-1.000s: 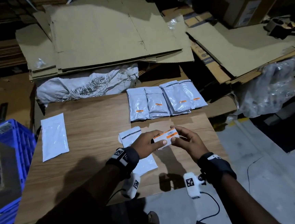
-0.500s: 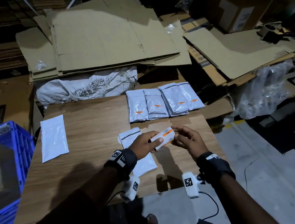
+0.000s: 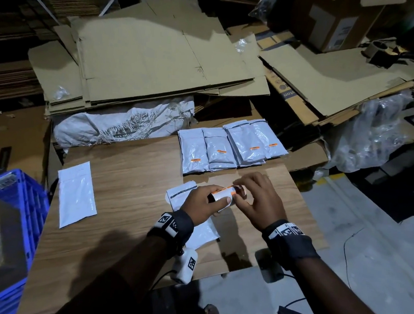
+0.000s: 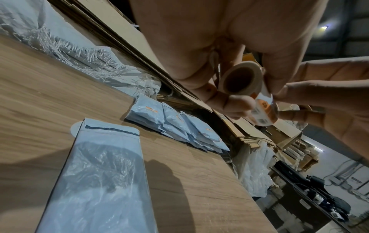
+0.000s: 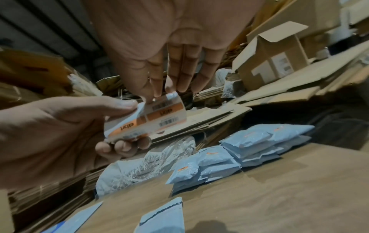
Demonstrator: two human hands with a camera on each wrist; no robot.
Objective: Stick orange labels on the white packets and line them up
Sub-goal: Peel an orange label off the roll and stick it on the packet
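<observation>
Meanwhile left hand [image 3: 203, 201] grips label roll [image 3: 224, 193]; right hand [image 3: 257, 198] pinches its edge.

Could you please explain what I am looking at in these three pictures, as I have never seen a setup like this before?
There is no machine here: a person works with bare hands and wears three cameras. The wide picture comes from the head, looking down; the other two come from the wrists, looking along each hand.

The left hand grips a small roll of orange labels. The fingertips of the right hand pinch the end of its strip, apparently to peel one off.

On the wooden table four white packets already bearing orange labels lie in a row at the far edge. An unlabelled packet lies under the hands, and another packet lies apart to the left. A blue crate stands beside the table, with flattened cardboard behind.
</observation>
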